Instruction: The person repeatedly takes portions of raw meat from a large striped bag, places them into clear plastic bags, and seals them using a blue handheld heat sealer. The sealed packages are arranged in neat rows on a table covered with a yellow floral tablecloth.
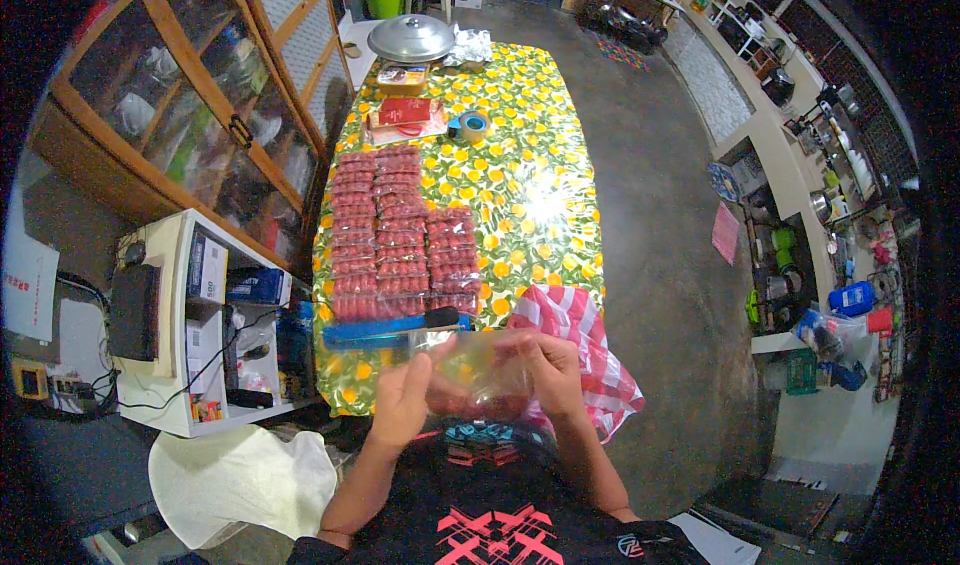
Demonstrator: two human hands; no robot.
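Note:
Between both hands, close to my body, is a clear plastic bag [484,370] with reddish contents in its lower part. My left hand [405,400] grips its left side, thumb on top. My right hand [553,366] pinches its upper right edge. Just beyond lies a long blue tool [367,334], apparently an impulse heat sealer, with a black part at its right end. Behind it, clear packs of red sausages [401,227] are laid out in three columns. A red-and-white striped plastic bag [577,340] lies beside my right hand, partly hanging over the table edge.
The table has a fruit-patterned cloth [517,115]. Tape rolls [472,125], a red packet [405,112], a plastic tub [402,79] and a large metal lid [412,38] are farther back. A white shelf unit [217,407] stands left, near a pale-covered seat [240,482].

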